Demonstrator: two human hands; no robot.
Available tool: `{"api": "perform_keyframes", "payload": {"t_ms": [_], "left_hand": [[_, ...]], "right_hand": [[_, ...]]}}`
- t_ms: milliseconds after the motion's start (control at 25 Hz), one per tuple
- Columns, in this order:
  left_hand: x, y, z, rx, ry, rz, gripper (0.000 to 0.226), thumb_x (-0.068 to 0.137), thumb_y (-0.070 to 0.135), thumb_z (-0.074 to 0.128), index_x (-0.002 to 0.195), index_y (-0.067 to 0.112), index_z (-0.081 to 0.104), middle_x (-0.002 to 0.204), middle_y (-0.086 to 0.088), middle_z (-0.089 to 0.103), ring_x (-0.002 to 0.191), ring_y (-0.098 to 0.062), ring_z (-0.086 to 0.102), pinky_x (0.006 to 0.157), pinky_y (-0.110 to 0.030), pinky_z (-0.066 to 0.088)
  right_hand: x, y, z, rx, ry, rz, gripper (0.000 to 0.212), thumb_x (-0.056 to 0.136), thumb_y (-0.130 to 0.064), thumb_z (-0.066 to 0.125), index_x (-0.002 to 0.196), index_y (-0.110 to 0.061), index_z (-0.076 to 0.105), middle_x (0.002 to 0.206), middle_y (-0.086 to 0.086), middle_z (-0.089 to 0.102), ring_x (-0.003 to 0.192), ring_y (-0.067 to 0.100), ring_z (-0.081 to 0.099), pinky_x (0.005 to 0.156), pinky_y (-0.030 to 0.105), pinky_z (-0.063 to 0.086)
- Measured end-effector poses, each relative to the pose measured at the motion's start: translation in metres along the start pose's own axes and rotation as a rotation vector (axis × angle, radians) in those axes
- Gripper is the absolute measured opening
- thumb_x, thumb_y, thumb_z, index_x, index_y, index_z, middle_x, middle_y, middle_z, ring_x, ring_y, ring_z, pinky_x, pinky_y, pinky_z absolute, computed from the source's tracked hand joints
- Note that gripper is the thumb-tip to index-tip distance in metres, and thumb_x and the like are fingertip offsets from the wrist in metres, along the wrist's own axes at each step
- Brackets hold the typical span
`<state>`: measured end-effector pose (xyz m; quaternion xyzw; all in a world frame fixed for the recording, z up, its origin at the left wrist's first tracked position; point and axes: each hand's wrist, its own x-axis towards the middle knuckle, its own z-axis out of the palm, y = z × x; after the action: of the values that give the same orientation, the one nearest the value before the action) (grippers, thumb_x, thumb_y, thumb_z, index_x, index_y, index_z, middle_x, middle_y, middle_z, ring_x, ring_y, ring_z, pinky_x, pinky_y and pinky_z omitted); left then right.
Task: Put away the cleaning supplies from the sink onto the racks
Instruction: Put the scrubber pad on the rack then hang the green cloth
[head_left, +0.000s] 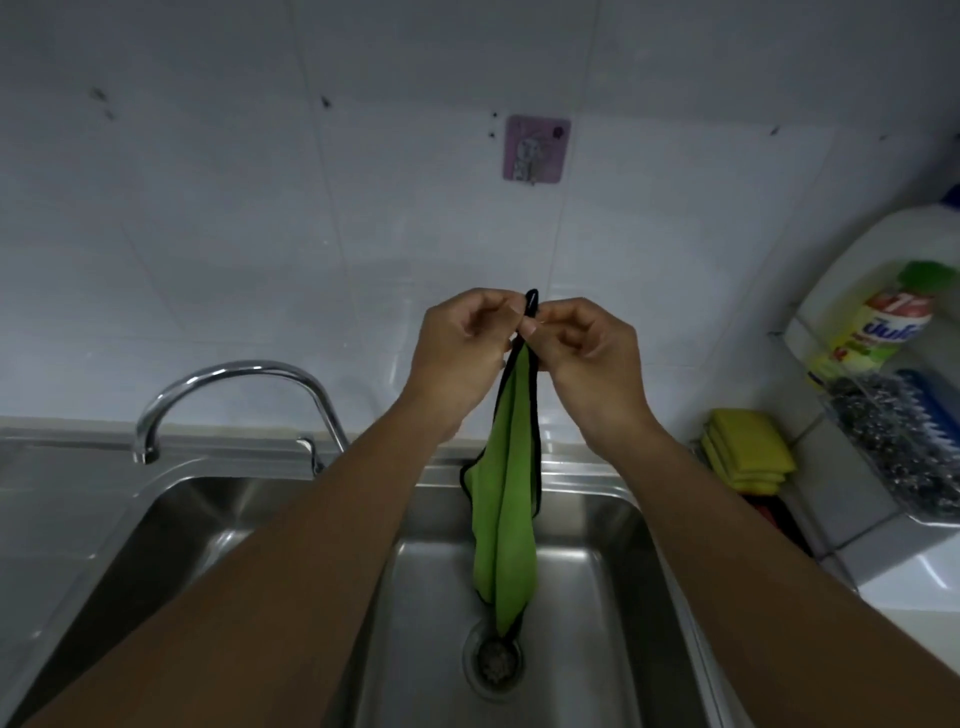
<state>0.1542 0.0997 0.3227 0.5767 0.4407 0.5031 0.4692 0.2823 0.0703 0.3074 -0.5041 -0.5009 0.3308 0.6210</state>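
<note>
A green cloth (506, 514) with black trim hangs straight down over the steel sink (587, 561). Its black loop sticks up between my fingertips. My left hand (460, 353) and my right hand (587, 353) both pinch the cloth's top corner, thumbs nearly touching. A purple adhesive hook (535, 149) is stuck on the tiled wall above the hands. On the right, a clear rack (883, 467) holds a white detergent bottle (872, 306), a steel scourer (893, 441) and a blue brush (930, 410).
A chrome tap (228, 384) arches over the sink's left side. Yellow sponges (748, 457) are stacked at the sink's right rim, below the rack. The drain (493, 662) lies under the cloth's tip. A white counter edge is at the lower right.
</note>
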Motion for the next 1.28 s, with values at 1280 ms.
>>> {"api": "perform_keyframes", "payload": {"t_ms": [1280], "left_hand": [[0.084,-0.064,-0.003,0.504,-0.184,-0.189,0.05,0.082,0.076,0.038,0.073,0.033,0.062,0.077,0.004,0.065,0.088,-0.027,0.066,0.103,-0.056,0.042]], "right_hand": [[0.079,0.056,-0.02,-0.369,0.026,0.121,0.014,0.096,-0.019,0.065,0.099,-0.007,0.071,0.095,0.01,0.074,0.083,0.021,0.069,0.074,0.03,0.057]]}}
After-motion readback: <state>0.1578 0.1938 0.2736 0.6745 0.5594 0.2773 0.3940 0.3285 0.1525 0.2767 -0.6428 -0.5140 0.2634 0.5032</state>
